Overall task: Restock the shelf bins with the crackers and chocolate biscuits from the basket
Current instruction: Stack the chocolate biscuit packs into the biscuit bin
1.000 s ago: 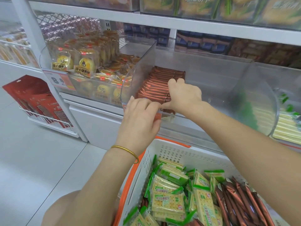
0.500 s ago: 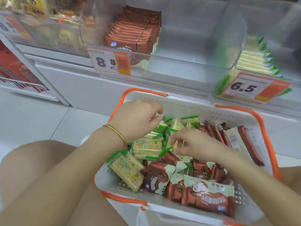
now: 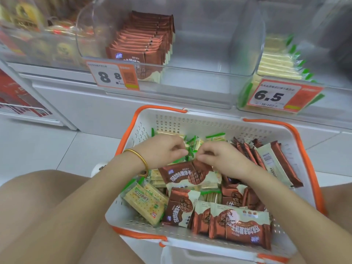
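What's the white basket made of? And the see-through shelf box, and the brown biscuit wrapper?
The basket looks like hard matte white plastic, with moulded rows of holes. The shelf bin seems clear glossy plastic: packets show through it and its edges glint. The chocolate biscuit packet looks like thin shiny film, probably plastic, creased where the right hand pinches it.

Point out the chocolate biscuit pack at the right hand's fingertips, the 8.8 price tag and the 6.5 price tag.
chocolate biscuit pack (image 3: 182,173), head view, brown wrapper front.
8.8 price tag (image 3: 104,77), head view, on the large 8.
6.5 price tag (image 3: 268,96), head view, on the printed digits.
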{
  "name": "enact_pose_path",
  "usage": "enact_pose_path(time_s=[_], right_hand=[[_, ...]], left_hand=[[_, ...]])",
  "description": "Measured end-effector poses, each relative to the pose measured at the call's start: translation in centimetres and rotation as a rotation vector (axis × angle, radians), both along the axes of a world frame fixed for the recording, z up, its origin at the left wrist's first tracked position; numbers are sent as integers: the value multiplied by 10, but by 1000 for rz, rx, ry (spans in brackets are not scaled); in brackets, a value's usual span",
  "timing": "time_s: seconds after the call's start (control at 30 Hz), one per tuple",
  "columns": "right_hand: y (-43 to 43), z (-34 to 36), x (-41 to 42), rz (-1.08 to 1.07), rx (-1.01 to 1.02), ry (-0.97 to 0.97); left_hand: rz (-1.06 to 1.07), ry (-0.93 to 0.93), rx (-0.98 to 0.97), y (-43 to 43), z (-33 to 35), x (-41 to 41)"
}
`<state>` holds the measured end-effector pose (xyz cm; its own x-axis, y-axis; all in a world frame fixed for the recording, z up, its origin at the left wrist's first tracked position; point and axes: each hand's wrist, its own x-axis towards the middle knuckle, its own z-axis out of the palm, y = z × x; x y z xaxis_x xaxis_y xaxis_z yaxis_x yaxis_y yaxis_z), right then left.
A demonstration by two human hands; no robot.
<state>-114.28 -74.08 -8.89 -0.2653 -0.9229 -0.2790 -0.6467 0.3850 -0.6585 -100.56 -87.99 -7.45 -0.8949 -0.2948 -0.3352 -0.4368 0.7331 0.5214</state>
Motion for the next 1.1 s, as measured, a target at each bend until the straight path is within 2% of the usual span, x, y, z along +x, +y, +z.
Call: enact_pose_path(time_s=[0.1,0.23,0.33,0.47,0.53,0.6,0.67,0.7,0.77,0.83,0.9,0.97,1.1], right_hand=[[3,20,-13,-142,-62,-146],[0,37,-19,-226,-114,-283],[-8,59,-17,-148,-94,-302],[-34,103,-10,102,-30,-172],[-53,130,-15,111,-79,-138],[-73,157,-26,70,-164,-124],[-96,178,-38,-10,-253,-145],[-109,183,-43,-61,-290,-170],[-137,184,-48,-135,-347,-177],[-165,172,-47,-137,-341,-95],[-191,153,-37,-68,-284,15],[-213,133,-26,10,-252,150],[-233,113,-5,95,-214,587]], left_hand=[[-4,-28,81,-2,4,-1],[55,83,115,-10,15,0],[74,175,175,-16,34,4],[90,293,231,-32,73,10],[149,465,188,-49,93,11],[348,794,150,-68,107,11],[582,1076,-8,-89,110,14],[660,1134,-134,-98,106,16],[675,1077,-389,-113,91,20],[581,896,-545,-120,78,20],[542,760,-572,-121,71,19],[535,713,-576,-121,68,18],[505,665,-573,-121,64,19]])
